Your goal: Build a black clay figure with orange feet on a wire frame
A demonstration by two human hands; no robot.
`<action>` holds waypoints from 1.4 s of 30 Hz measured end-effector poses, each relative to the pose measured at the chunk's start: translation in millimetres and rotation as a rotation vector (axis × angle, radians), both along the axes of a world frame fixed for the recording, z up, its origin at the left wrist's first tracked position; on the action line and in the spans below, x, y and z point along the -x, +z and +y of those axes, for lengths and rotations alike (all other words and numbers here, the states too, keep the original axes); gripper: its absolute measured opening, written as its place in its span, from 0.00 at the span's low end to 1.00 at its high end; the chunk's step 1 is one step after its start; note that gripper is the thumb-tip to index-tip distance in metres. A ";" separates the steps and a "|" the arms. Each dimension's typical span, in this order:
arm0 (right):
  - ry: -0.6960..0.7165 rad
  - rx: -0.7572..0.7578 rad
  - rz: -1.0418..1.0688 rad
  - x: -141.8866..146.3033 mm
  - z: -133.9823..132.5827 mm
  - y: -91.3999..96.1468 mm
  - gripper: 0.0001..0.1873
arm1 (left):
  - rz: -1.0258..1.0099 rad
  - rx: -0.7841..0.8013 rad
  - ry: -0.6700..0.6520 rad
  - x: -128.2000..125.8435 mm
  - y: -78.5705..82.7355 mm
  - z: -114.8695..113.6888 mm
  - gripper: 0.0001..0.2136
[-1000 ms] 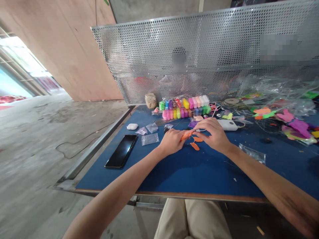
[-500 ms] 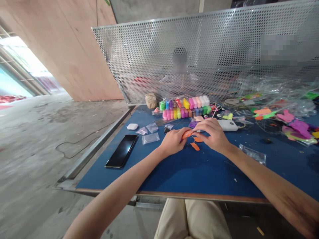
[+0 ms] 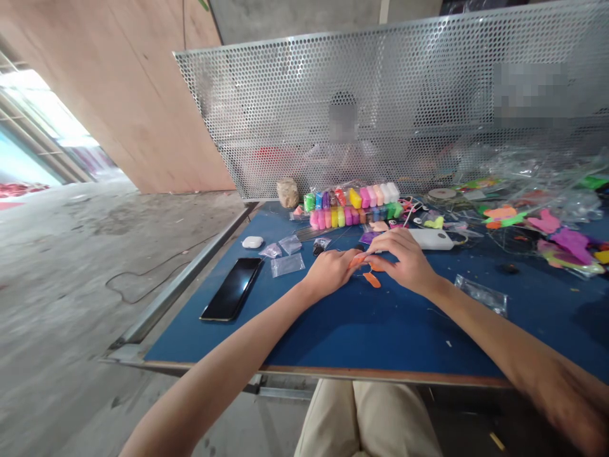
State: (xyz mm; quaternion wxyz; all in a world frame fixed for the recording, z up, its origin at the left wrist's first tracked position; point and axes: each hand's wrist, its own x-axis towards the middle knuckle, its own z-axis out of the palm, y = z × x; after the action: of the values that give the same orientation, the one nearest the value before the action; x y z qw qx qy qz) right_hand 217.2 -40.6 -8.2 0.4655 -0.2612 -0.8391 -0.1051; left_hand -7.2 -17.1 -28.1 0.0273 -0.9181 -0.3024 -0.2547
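Note:
My left hand (image 3: 329, 271) is closed on a soft orange clay piece (image 3: 357, 259) above the blue table. From the other side, my right hand (image 3: 403, 256) reaches in, its thumb and fingers pinched at the same clay. Just below the fingers hangs or lies a flat orange petal-like piece (image 3: 372, 280) with a thin wire by it; another orange bit beside it is partly covered by my right thumb. Much of the held clay is hidden by my fingers.
Rows of coloured clay blocks (image 3: 354, 217) lie at the back beside a stone (image 3: 288, 192). To the left are a phone (image 3: 231, 289), a white earbud case (image 3: 252, 242) and small plastic bags (image 3: 288, 265). A white power strip (image 3: 432, 239) and coloured shapes (image 3: 571, 246) lie right.
My right fingers have shifted slightly left and closed in against my left hand. They cover more of the orange clay and the pieces below it.

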 end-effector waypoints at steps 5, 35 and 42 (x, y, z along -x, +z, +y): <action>0.031 -0.001 0.016 1.2 -1.6 -0.4 0.10 | -0.034 -0.008 -0.060 0.2 -0.3 0.5 0.15; 0.162 0.222 0.044 -2.2 -2.8 -0.3 0.09 | 0.132 -0.126 0.078 4.7 13.0 -3.6 0.12; 0.090 0.056 -0.140 -7.3 0.0 -0.4 0.11 | 0.126 -0.187 0.016 1.1 9.0 -2.8 0.16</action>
State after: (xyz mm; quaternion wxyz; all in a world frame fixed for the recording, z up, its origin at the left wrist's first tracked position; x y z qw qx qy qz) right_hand 224.4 -40.6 -8.7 0.4025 -0.2284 -0.8830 -0.0786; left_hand -8.3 -20.0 -19.1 0.1337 -0.9234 -0.2824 -0.2230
